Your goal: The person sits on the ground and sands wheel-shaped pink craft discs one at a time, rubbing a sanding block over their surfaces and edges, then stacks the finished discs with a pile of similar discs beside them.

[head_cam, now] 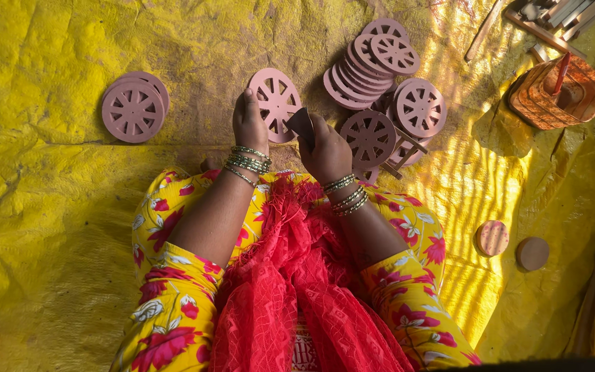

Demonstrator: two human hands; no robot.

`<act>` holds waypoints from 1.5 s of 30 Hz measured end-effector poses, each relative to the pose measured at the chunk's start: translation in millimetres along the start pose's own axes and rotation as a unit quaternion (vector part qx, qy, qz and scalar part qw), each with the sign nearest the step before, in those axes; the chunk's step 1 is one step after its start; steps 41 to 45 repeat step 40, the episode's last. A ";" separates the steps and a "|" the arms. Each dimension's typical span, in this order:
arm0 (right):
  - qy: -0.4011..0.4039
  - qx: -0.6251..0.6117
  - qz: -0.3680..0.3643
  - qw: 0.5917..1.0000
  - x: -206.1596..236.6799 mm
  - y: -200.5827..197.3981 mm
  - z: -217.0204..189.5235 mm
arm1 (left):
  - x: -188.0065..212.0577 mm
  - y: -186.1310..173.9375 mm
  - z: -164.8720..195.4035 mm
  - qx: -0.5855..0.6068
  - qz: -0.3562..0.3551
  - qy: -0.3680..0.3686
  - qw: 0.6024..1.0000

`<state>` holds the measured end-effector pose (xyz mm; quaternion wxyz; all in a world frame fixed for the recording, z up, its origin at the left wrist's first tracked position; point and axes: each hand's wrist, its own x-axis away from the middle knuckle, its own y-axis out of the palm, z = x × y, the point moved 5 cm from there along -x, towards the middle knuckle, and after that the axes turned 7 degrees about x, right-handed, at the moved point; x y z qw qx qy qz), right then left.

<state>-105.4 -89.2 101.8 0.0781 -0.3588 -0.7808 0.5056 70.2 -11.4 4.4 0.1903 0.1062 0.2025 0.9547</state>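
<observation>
The left hand (250, 124) is clamped on the rim of an upright pink spoked wheel (276, 103), while the right hand (326, 153), just beside, grips a small dark piece (302, 125) touching the wheel's right edge.

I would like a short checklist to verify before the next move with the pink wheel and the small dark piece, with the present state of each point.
1. Left hand grips the pink wheel at its edge: ok.
2. Right hand holds the small dark piece: ok.
3. Dark piece touches the wheel's rim: cannot tell, the hands cover the contact.
4. Wheel surface is clean and smooth: cannot tell, too small to judge.
5. Pile of spoked wheels lies close ahead of the right hand on the yellow sheet: ok.
6. Separate stack of wheels lies apart, on the left: ok.
</observation>
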 end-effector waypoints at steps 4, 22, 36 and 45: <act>0.050 0.018 0.000 0.999 -2.6 -6.1 10.1 | 3.7 4.3 -0.3 0.005 -0.004 -0.031 0.999; 0.132 -0.268 -0.050 0.953 -5.9 26.7 55.5 | 26.1 23.0 38.0 -0.088 -0.067 0.110 0.988; 0.248 -0.431 -0.090 0.863 2.2 67.0 63.8 | 21.5 13.7 31.8 -0.018 -0.038 0.090 0.995; 0.182 -0.436 -0.041 0.880 -0.2 63.6 66.6 | 23.0 14.9 27.7 -0.030 -0.049 0.106 0.993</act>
